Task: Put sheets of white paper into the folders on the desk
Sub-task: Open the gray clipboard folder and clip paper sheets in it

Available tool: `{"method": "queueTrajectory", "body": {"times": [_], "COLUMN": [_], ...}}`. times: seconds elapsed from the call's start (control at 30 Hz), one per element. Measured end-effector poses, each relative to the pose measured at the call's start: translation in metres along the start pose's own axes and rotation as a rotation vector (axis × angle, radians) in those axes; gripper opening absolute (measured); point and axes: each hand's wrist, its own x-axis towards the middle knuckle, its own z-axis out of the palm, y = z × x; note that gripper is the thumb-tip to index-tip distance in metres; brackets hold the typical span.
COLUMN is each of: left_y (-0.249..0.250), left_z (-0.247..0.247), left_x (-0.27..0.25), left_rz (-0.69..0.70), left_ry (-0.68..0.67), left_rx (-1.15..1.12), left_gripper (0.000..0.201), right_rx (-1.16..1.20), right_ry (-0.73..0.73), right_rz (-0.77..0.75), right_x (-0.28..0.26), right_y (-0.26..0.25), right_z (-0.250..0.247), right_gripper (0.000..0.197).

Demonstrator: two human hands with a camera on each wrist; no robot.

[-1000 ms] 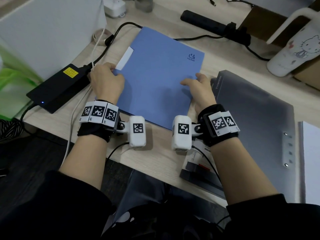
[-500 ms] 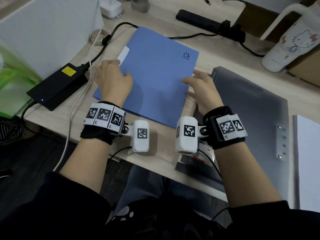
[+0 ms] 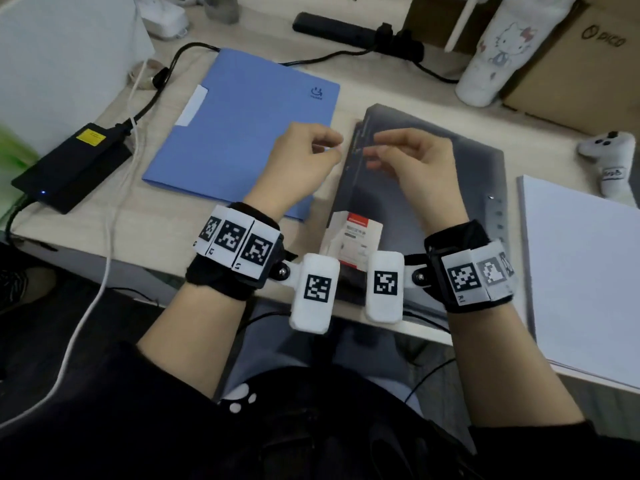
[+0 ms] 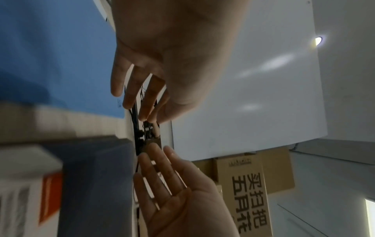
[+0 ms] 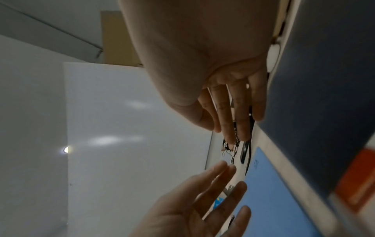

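A closed blue folder (image 3: pixel 242 133) lies flat on the desk at centre left. To its right lies a closed dark grey folder (image 3: pixel 433 195). A stack of white paper (image 3: pixel 581 271) sits at the desk's right edge. My left hand (image 3: pixel 325 145) and right hand (image 3: pixel 377 150) hover side by side, palms facing each other, over the grey folder's left edge. Both are empty with relaxed fingers. The left wrist view shows the left hand's fingers (image 4: pixel 129 89) straight; the right wrist view shows the right hand's fingers (image 5: pixel 239 115) the same way.
A black power adapter (image 3: pixel 69 164) with cables lies left of the blue folder. A power strip (image 3: pixel 346 29), a white cartoon cup (image 3: pixel 491 57) and a cardboard box (image 3: pixel 581 64) line the back. A white controller (image 3: pixel 609 150) sits far right; a small red-and-white box (image 3: pixel 353 237) lies near the front edge.
Both hands have come off the blue folder, risen and moved right to the grey folder's left edge. The blue folder now lies untouched.
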Motion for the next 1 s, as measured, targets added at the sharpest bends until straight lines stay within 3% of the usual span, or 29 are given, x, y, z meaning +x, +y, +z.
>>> {"method": "queueTrajectory", "body": {"times": [0.3,0.43,0.6,0.7,0.8,0.9,1.0], "left_y": [0.004,-0.002,-0.001,0.000,0.003,0.006,0.012], "left_z": [0.050,0.060,0.066,0.066,0.066,0.068,0.069], "left_x": [-0.034,-0.041,-0.050,-0.051,-0.053,-0.056,-0.060], "left_rz": [-0.092,-0.152,-0.209,-0.231,-0.275,-0.291,-0.270], "left_ry": [-0.104,-0.042,-0.025,0.040,-0.011,-0.056,-0.021], "left_rx": [0.079,0.161,0.139,0.080,-0.044,-0.179,-0.315], "left_gripper": [0.041,0.045,0.037,0.019,0.024,0.009,0.019], "right_rx": [-0.293,-0.451,-0.562,-0.504,-0.413,-0.346,-0.293], "right_ry": [0.250,0.303,0.234,0.257,0.277,0.292,0.333], "right_rz": [-0.096,0.034,0.245,0.297,0.328,0.327,0.300], "right_x": [-0.043,-0.056,-0.070,-0.077,-0.079,-0.079,-0.080], "right_y": [0.032,0.048,0.061,0.064,0.067,0.066,0.064], "right_z": [-0.064,-0.089,-0.109,-0.116,-0.120,-0.123,-0.131], "right_gripper": [0.015,0.028,0.048,0.043,0.048,0.055,0.049]}}
